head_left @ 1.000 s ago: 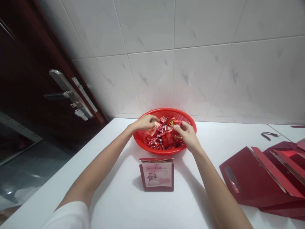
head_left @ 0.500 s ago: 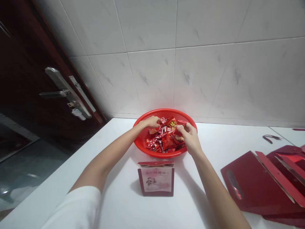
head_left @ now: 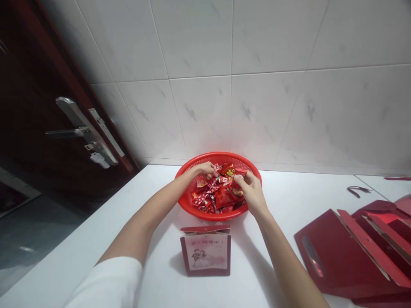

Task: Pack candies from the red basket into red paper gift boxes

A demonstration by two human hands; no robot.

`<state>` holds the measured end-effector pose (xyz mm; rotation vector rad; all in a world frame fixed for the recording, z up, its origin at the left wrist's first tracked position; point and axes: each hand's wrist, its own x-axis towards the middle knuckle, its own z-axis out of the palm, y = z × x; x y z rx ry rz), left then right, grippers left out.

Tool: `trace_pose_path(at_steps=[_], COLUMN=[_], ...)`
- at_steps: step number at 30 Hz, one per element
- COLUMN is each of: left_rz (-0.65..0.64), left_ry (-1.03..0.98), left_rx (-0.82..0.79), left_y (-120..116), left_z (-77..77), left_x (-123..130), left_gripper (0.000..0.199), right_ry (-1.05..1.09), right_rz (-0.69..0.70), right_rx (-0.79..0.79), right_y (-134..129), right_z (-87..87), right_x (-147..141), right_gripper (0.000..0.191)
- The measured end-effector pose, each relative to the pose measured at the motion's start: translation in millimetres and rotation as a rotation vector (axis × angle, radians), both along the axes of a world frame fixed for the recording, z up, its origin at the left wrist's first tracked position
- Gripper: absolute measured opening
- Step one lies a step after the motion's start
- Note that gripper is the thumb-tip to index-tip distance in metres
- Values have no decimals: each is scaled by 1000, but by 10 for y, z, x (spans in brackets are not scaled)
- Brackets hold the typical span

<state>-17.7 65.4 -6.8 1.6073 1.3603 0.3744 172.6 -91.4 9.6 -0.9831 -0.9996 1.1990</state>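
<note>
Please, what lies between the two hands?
In the head view, red wrapped packets lie between the left hand and the right hand, inside the red basket.

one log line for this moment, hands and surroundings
left hand: among wrapped sweets, grip unclear; right hand: pinching red packet; red perforated basket: holds sweets; couple-print box: upright, in front of basket

seemingly a home: tiled wall [head_left: 199, 38], door [head_left: 28, 107]

Short white sleeve [head_left: 111, 280], bare forearms [head_left: 167, 192].
</note>
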Motion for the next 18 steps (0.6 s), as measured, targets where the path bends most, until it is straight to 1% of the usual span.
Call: trace_pose_path(at_steps=[5,8,10,14,18], left_rz=[-21,-76,-120,-180,-222], left_ry=[-116,-198,-221,-260,-292], left_rx=[18,73,104,123,97], left_y=[-140,-262,-353,-509,-579], left_z=[283,446,522,592,594], left_x=[-184,-299,-347,-376,-382], left_gripper=[33,34,32,34,42], right_ry=[8,2,-3,-14,-25], right_rz=[-1,6,8,16,39], right_rx=[21,23,14,-1,22], right_y=[9,14,14,10,7], right_z=[-3,-8,-9,-7,-13], right_x=[-8,-8,-5,4,13], right_gripper=[38,37,36,37,36])
